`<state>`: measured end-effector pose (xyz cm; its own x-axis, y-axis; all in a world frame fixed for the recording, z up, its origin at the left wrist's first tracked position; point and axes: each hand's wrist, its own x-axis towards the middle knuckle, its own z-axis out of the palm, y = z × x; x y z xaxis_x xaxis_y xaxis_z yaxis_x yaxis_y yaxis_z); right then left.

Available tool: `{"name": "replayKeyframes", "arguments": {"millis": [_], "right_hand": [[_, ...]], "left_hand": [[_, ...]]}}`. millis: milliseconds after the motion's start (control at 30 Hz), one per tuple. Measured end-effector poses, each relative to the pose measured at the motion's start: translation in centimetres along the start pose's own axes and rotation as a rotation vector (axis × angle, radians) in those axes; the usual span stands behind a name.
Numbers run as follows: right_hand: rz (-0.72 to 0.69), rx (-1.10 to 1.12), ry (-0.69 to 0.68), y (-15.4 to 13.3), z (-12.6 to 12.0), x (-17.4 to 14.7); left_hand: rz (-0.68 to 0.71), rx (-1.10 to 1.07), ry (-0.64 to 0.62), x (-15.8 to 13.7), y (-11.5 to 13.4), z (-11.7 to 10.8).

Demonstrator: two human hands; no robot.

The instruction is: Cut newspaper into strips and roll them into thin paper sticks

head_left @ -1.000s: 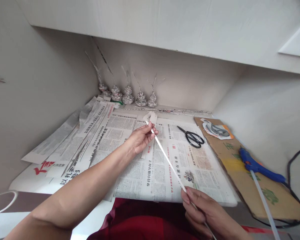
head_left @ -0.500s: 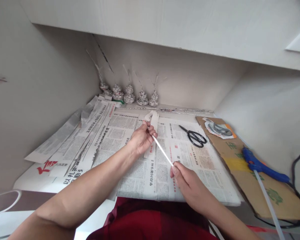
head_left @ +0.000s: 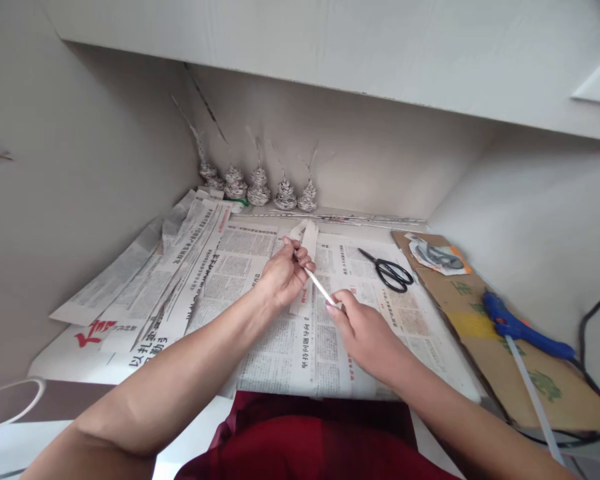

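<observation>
My left hand (head_left: 283, 275) pinches the far end of a thin white rolled paper stick (head_left: 319, 287) together with a newspaper strip (head_left: 306, 267) that lies on the spread newspaper (head_left: 260, 320). My right hand (head_left: 363, 333) grips the same stick a short way nearer to me, its fingertips close to the left hand. Only a short piece of stick shows between the two hands; the rest is hidden under my right hand and forearm.
Black scissors (head_left: 389, 272) lie right of the hands. A blue glue gun (head_left: 523, 328) with a glue stick rests on cardboard (head_left: 485, 347) at right. Several coiled paper cones (head_left: 258, 192) stand by the back wall, thin paper sticks (head_left: 350, 219) beside them. Newspaper strips (head_left: 145, 280) lie left.
My right hand has slid up along the stick from near the table's front edge until it is close to my left hand. The left hand has stayed in place.
</observation>
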<state>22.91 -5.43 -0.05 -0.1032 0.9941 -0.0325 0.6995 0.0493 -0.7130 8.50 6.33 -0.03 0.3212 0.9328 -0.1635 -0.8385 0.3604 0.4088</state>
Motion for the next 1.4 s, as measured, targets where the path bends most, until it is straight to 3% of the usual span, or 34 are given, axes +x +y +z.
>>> {"name": "replayKeyframes", "arguments": {"millis": [67, 133, 233, 333, 400, 467, 533, 667, 700, 767, 900, 1000, 1133, 1200, 1267, 1333, 1400], "right_hand": [[-0.072, -0.102, 0.067, -0.3, 0.5, 1.0], [-0.020, 0.066, 0.000, -0.1, 1.2, 1.7], [0.162, 0.631, -0.281, 0.6, 1.7, 2.1], [0.235, 1.093, -0.573, 1.2, 1.6, 1.9], [0.247, 1.231, -0.697, 1.4, 1.4, 1.8], [0.268, 1.208, -0.725, 1.4, 1.3, 1.7], [0.250, 0.982, -0.596, 1.1, 1.2, 1.8], [-0.035, 0.195, -0.022, -0.2, 1.2, 2.6], [-0.097, 0.071, 0.066, -0.5, 1.3, 2.8], [-0.115, 0.053, 0.083, -0.8, 1.7, 3.2], [0.117, 0.690, -0.250, -0.4, 2.4, 3.6], [0.196, 1.167, -0.545, 0.5, 2.3, 3.6], [0.220, 1.463, -0.803, 1.3, 2.3, 3.1], [0.232, 1.423, -0.869, 1.5, 2.3, 2.6], [0.234, 1.167, -0.864, 1.7, 1.7, 2.2], [0.178, 0.694, -0.647, 2.3, -0.3, 2.1], [0.051, 0.106, -0.170, 3.8, -3.8, 2.9]], "left_hand": [[0.014, -0.016, 0.001, 0.2, 0.1, -0.1], [0.020, -0.027, -0.003, 0.4, 0.3, -0.3], [0.004, -0.023, -0.023, 0.6, 0.5, -0.4], [-0.018, -0.024, -0.033, 0.4, 0.6, -0.2], [-0.030, -0.025, -0.031, 0.2, 0.5, -0.1], [-0.031, -0.020, -0.028, 0.2, 0.3, 0.0], [-0.010, -0.003, -0.023, 0.2, 0.1, -0.1], [0.027, 0.042, -0.003, 0.1, -0.3, -0.3], [0.025, 0.044, -0.004, 0.1, -0.3, -0.3], [0.014, 0.034, -0.018, 0.1, -0.2, -0.4], [-0.019, 0.017, -0.032, 0.1, 0.0, -0.2], [-0.043, 0.005, -0.033, -0.1, -0.1, -0.1], [-0.076, -0.014, -0.047, -0.4, 0.0, 0.1], [-0.085, -0.021, -0.051, -0.4, 0.3, 0.2], [-0.063, -0.027, -0.035, -0.2, 0.8, 0.2], [-0.017, -0.037, -0.001, 0.2, 1.3, 0.2], [0.015, -0.044, 0.031, 0.5, 1.6, 0.1]]}}
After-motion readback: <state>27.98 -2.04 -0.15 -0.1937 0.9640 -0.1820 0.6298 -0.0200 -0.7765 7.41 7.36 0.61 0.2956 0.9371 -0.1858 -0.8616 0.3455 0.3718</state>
